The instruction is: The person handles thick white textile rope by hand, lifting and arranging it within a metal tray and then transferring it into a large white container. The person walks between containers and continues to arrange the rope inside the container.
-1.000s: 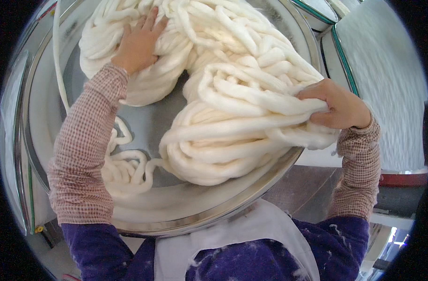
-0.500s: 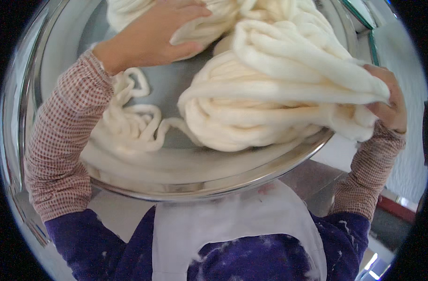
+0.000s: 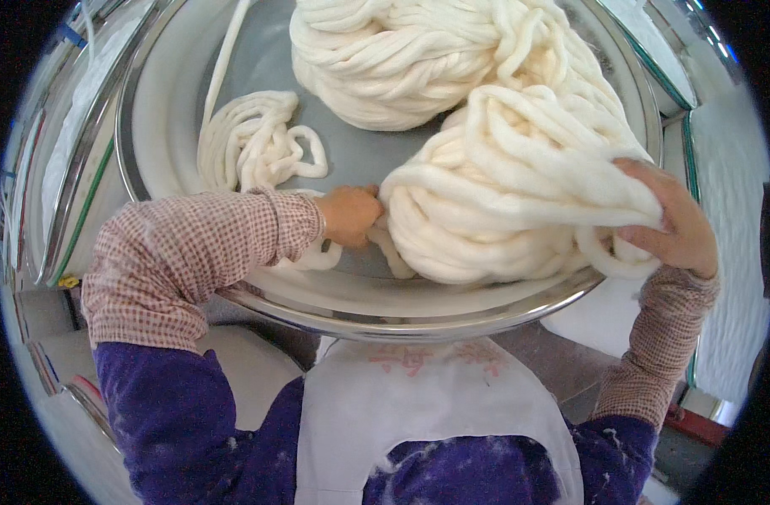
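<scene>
The left hand [image 3: 349, 215] is closed, its fingers curled into the near-left end of a large coiled bundle of thick white fibre rope [image 3: 511, 202], where it grips loose strands at the base of the bundle. The right hand [image 3: 675, 223] is closed over the far-right side of the same bundle, fingers wrapped around several strands, with one loop [image 3: 616, 261] hanging beneath the palm. The bundle lies between the two hands, resting on the floor of a wide round shiny metal basin [image 3: 385, 307], close to the rim nearest the person. Beyond the hands, a second coiled mass of white fibre rope [image 3: 385, 59] sits further back in the basin, touching the held bundle. Beyond the left forearm, a small loose tangle of the same white rope [image 3: 250, 143] lies flat on the basin floor. Both forearms wear checked red-and-white sleeves [image 3: 191, 252] over purple clothing [image 3: 174, 412], and a white apron bib [image 3: 418, 412] hangs below the basin rim.
</scene>
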Demonstrator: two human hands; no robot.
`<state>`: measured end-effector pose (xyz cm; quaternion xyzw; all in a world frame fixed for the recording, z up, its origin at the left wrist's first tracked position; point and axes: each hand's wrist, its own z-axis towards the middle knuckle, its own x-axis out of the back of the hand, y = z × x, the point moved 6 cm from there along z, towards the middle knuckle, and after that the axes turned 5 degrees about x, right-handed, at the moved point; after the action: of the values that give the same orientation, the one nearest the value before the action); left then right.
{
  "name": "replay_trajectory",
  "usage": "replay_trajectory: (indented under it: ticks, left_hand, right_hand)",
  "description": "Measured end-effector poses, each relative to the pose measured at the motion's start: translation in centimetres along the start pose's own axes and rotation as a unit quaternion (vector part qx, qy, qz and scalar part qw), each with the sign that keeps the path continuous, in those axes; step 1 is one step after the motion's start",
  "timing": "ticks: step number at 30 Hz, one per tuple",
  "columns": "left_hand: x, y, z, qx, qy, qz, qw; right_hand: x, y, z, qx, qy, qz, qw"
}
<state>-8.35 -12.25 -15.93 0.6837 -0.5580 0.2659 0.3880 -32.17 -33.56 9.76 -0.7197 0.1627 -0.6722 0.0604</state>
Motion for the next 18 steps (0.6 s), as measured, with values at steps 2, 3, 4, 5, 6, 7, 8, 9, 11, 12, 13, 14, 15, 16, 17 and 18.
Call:
replay_trajectory:
  ticks: [2, 3, 4, 5, 6, 7, 8, 9, 11, 12, 13, 14, 15, 16, 17, 18]
  left_hand:
    - [-1.0, -0.2, 0.2, -0.001, -0.06, -0.047, 0.997]
    - [-1.1, -0.5, -0.1, -0.025, -0.084, -0.029, 0.996]
    - [-0.8, -0.9, -0.7, -0.063, -0.102, -0.017, 0.993]
    - [-0.3, -2.0, -1.5, -0.062, -0.127, -0.007, 0.99]
    - [0.5, -3.5, -2.5, -0.046, -0.153, 0.012, 0.987]
    - [1.7, -5.1, -3.9, -0.007, -0.148, -0.02, 0.989]
    - [3.1, -6.8, -5.3, 0.024, -0.146, -0.047, 0.988]
    - [4.8, -8.3, -6.9, 0.052, -0.131, -0.057, 0.988]
    - [8.7, -10.5, -10.6, 0.048, -0.066, -0.117, 0.99]
    - [10.4, -11.5, -12.8, 0.067, -0.026, -0.152, 0.986]
    - [11.8, -12.5, -15.3, 0.095, 0.009, -0.181, 0.979]
    - [12.7, -13.5, -17.4, 0.125, 0.047, -0.24, 0.962]
    - [13.3, -14.7, -19.5, 0.171, 0.081, -0.286, 0.939]
    - [13.8, -15.2, -21.6, 0.186, 0.112, -0.306, 0.927]
    - [13.8, -16.6, -23.4, 0.221, 0.137, -0.314, 0.913]
    - [14.0, -17.4, -25.2, 0.223, 0.169, -0.308, 0.909]
  right_hand:
    - [-1.4, -1.2, 0.7, 0.06, -0.026, -0.019, 0.998]
    - [-2.1, -1.6, 0.8, 0.071, -0.021, -0.025, 0.997]
    - [-2.8, -2.2, 0.9, 0.088, -0.014, -0.049, 0.995]
    - [-3.6, -2.5, 1.1, 0.079, -0.023, -0.031, 0.996]
    - [-4.4, -2.9, 1.4, 0.079, -0.028, -0.03, 0.996]
    - [-5.0, -3.4, 1.5, 0.076, -0.028, -0.032, 0.996]
    - [-5.5, -3.9, 1.7, 0.078, -0.029, -0.034, 0.996]
    - [-5.8, -4.3, 1.9, 0.08, -0.027, -0.041, 0.996]
    - [-6.1, -5.0, 2.2, 0.069, -0.043, -0.031, 0.996]
    - [-6.3, -5.2, 2.4, 0.058, -0.062, -0.015, 0.996]
    - [-6.4, -5.5, 2.4, 0.049, -0.081, 0.002, 0.996]
    - [-6.0, -6.3, 2.5, 0.081, -0.054, 0.009, 0.995]
    - [-6.0, -6.8, 2.6, 0.088, -0.05, 0.031, 0.994]
    - [-6.0, -7.4, 2.5, 0.093, -0.049, 0.054, 0.993]
    - [-6.3, -7.9, 2.7, 0.097, -0.051, 0.075, 0.991]
    - [-6.4, -8.4, 2.7, 0.099, -0.046, 0.074, 0.991]
